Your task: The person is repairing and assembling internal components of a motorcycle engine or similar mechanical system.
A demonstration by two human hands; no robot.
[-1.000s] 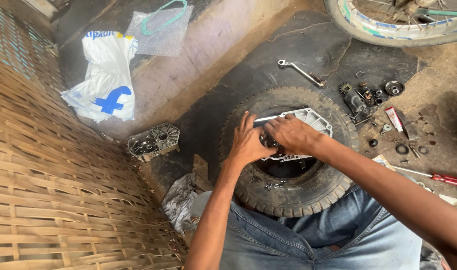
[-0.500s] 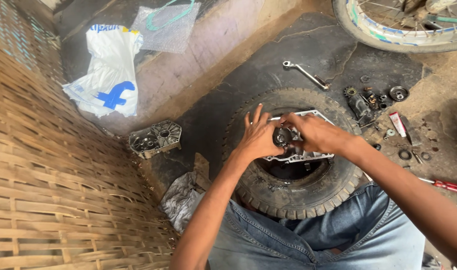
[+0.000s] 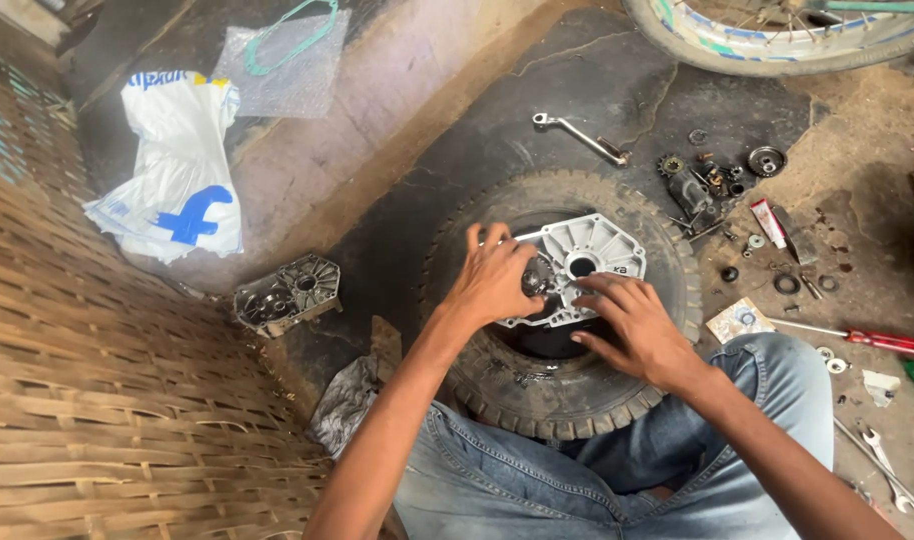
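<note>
Silver cast-metal engine cover, ribbed and with a round hole near its middle, lies flat across the opening of a black knobbly rubber tyre on the ground, seen from the head camera looking down. The left hand rests on the cover's left edge, fingers curled over a small dark round part there; whether it is pinched cannot be told. The right hand lies over the cover's lower right side, fingers spread and loosely open, touching the metal. Blue jeans show below the tyre. Left of the tyre sits a second grey ribbed metal casing beside a woven bamboo mat. Farther up lies a white plastic bag with a blue mark. Above the tyre lies a steel spanner; to the right, small gears and washers and a red-handled screwdriver.
</note>
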